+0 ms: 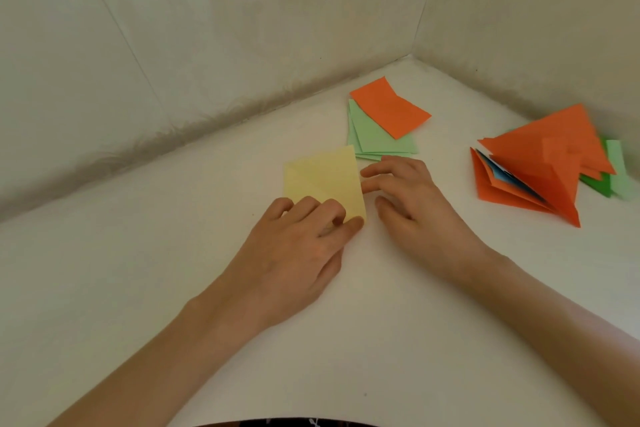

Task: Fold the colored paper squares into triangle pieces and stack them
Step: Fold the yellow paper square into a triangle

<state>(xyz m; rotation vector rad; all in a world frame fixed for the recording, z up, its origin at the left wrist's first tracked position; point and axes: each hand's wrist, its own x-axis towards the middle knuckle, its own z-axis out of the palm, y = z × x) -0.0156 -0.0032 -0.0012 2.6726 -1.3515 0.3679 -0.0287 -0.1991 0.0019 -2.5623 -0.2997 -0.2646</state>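
Pinches near corner of yellow paper square (322,177) with left hand (298,246), fingers curled over it. Rests right hand (415,208) loose on white table (346,322), holding nothing, fingertips just beside the square's right edge. Diagonal crease across the sheet. Beyond: orange square (389,107) atop light green squares (374,142). Far right: pile of folded orange triangles (540,166), blue and green pieces among them.
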